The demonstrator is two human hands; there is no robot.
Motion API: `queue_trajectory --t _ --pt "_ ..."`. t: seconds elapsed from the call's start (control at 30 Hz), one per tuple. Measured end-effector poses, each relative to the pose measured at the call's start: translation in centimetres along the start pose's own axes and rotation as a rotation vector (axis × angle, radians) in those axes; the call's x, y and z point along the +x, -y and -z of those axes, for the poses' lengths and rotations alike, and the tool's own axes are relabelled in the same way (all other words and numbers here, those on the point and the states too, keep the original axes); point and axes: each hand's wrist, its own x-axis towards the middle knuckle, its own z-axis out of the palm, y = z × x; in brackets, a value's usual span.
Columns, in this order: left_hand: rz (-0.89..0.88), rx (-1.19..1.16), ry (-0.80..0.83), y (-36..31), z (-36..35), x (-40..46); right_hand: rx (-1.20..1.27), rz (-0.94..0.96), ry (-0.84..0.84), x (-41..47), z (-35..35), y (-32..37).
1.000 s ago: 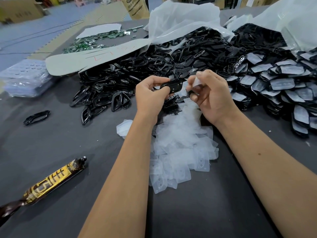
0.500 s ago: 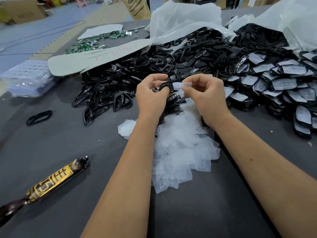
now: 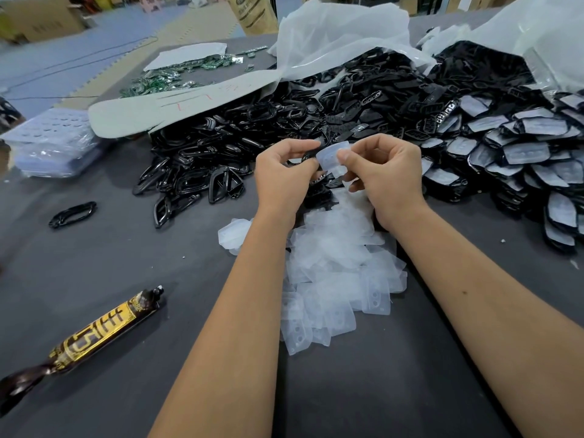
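Bare left forearm (image 3: 234, 327), bare right forearm (image 3: 493, 311), small mole (image 3: 463, 292).

Even, soft overhead light fills the scene, leaving only faint shadows under the forearms on the dark bench (image 3: 363, 390), small glints on the glossy black parts (image 3: 221, 159), wide-angle bending at the edges, and blur in the far background and left margin.

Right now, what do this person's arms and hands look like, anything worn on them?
The left hand and right hand are bare: no gloves, rings, watch or bracelet in view. Both forearms are uncovered down to the frame edge, so no sleeves show.
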Motion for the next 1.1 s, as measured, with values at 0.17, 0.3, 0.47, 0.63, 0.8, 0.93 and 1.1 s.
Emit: queue_trajectory --t 0.17,0.3,0.47,0.63,0.8,0.93,1.1 --pt "0.087 -0.139 0.022 -0.1 -0.2 0.2 0.030 -0.024 -0.037 0.0 0.0 0.1" --pt "0.107 -0.171 0.037 -0.2 -0.3 0.1 0.043 -0.036 -0.035 0.0 0.1 0.2" --pt "-0.005 -0.054 0.060 -0.2 0.0 -0.3 0.031 -0.020 0.004 -0.1 0.0 0.1" --pt "-0.033 -0.044 0.034 -0.3 0.1 -0.3 -0.003 0.018 0.076 0.0 0.0 0.0" --pt "-0.018 -0.065 -0.029 -0.3 0.2 -0.1 0.060 -0.024 -0.007 0.4 0.1 -0.3" --pt "-0.007 -0.075 -0.017 -0.2 0.2 0.0 0.050 -0.060 -0.079 0.8 0.1 -0.5" --pt "-0.038 -0.006 0.021 0.0 0.1 -0.1 -0.201 0.105 -0.030 0.4 -0.1 -0.9"
